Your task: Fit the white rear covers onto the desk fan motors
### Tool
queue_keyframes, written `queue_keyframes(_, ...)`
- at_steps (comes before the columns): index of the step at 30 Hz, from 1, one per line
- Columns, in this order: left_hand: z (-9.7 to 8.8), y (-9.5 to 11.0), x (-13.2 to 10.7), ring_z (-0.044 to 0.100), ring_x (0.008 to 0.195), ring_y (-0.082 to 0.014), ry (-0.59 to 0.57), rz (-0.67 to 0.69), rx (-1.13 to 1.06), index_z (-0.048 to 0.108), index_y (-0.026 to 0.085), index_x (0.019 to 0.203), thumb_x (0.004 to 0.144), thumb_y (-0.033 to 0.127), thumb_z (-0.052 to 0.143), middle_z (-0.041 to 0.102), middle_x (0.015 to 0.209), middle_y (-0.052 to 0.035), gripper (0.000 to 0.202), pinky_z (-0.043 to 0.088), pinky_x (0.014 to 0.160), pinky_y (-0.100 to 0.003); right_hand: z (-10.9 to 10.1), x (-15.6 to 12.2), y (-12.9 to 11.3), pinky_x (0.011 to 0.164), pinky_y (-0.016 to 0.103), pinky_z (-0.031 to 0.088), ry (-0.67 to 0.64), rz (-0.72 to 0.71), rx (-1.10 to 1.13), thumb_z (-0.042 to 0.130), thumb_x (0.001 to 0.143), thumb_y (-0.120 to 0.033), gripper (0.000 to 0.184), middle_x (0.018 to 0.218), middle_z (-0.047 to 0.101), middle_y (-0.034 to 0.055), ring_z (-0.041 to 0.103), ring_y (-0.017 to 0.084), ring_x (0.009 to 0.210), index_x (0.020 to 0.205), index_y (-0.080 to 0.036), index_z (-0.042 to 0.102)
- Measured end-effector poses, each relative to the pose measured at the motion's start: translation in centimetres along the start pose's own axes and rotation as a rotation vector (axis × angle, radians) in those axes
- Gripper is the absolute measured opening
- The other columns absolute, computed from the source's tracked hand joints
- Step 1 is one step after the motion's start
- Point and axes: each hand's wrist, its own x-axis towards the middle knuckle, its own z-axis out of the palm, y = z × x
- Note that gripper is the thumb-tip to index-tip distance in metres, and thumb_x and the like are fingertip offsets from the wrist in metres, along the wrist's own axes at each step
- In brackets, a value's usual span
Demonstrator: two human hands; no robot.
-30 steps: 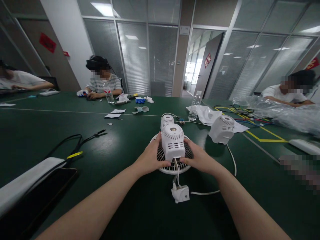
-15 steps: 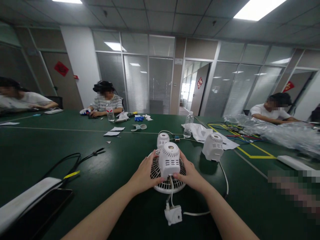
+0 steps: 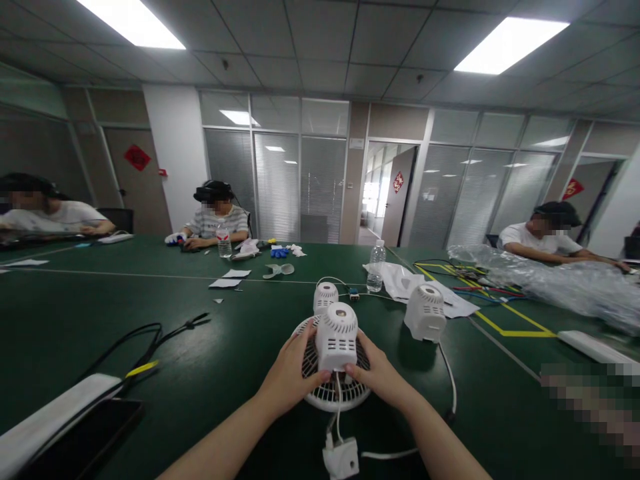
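Between my two hands is a white fan motor housing (image 3: 338, 337), vented at the top, standing on a round white fan grille (image 3: 337, 398) that lies on the table. My left hand (image 3: 290, 370) is closed around the housing's left side, thumb at its lower front. From the right, my right hand (image 3: 377, 373) grips the same housing, with its thumb near the bottom edge. A white cord runs from the housing down to a small white plastic part (image 3: 342, 459) close to me. Just behind stands a second white housing (image 3: 325, 297), partly hidden.
Another white housing (image 3: 425, 313) with a cord stands at the right. Beyond it are a water bottle (image 3: 376, 267), white paper (image 3: 457, 303) and clear plastic wrap (image 3: 545, 280). At the left lie a phone (image 3: 85, 433) and black cables (image 3: 160, 333). Several people sit around the green table (image 3: 240, 340).
My view has tilted up a little, so the whole scene sits lower in the picture. Both hands keep their hold on the housing over the grille.
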Motion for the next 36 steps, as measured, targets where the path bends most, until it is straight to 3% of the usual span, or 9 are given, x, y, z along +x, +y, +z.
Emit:
queue_keyframes(4,-0.1,-0.3,0.1,0.033,0.141,-0.036,-0.019,-0.03,-0.038,0.006,0.024,0.154,0.078,0.048,0.07,0.036,0.153,-0.013,0.102,0.027,0.114,-0.056,-0.3,0.1,0.5,0.114,0.051,0.029,-0.015,0.011,0.019,0.07,0.078,-0.049,0.086,0.148,0.047,0.011,0.043,0.03,0.137,0.149,-0.023,0.03)
queue_keyframes(13,0.6,-1.1,0.8,0.039,0.136,-0.0388,-0.003,-0.093,-0.232,0.009,0.023,0.153,0.069,0.049,0.078,0.044,0.147,-0.0165,0.112,0.029,0.111,-0.059,-1.0,0.2,-1.0,0.114,0.049,0.032,-0.069,0.056,-0.031,0.074,0.076,-0.036,0.085,0.148,0.047,0.0092,0.044,0.029,0.136,0.149,-0.025,0.031)
queue_keyframes(24,-0.6,-0.2,0.8,0.041,0.135,-0.0375,-0.038,-0.091,-0.197,0.017,0.025,0.152,0.067,0.049,0.079,0.044,0.147,-0.015,0.108,0.03,0.111,-0.057,-0.9,0.6,-0.6,0.11,0.054,0.036,-0.075,0.068,-0.015,0.072,0.077,-0.041,0.074,0.141,0.055,0.0099,0.05,0.033,0.13,0.142,-0.023,0.042)
queue_keyframes(30,-0.6,-0.7,0.7,0.04,0.136,-0.0361,-0.055,-0.07,-0.138,0.034,0.022,0.145,0.07,0.05,0.075,0.044,0.147,-0.0133,0.09,0.027,0.114,-0.056,-0.1,0.6,-0.2,0.111,0.053,0.035,-0.06,0.078,-0.053,0.069,0.078,-0.047,0.079,0.142,0.053,0.0124,0.05,0.031,0.131,0.145,-0.021,0.035)
queue_keyframes(36,-1.1,-0.9,0.6,0.042,0.134,-0.0349,-0.091,-0.042,-0.142,0.036,0.024,0.143,0.07,0.05,0.075,0.046,0.147,-0.0113,0.087,0.029,0.113,-0.056,0.3,0.6,-0.5,0.11,0.057,0.032,-0.049,0.051,-0.167,0.067,0.078,-0.052,0.084,0.144,0.05,0.0147,0.044,0.035,0.135,0.147,-0.021,0.031)
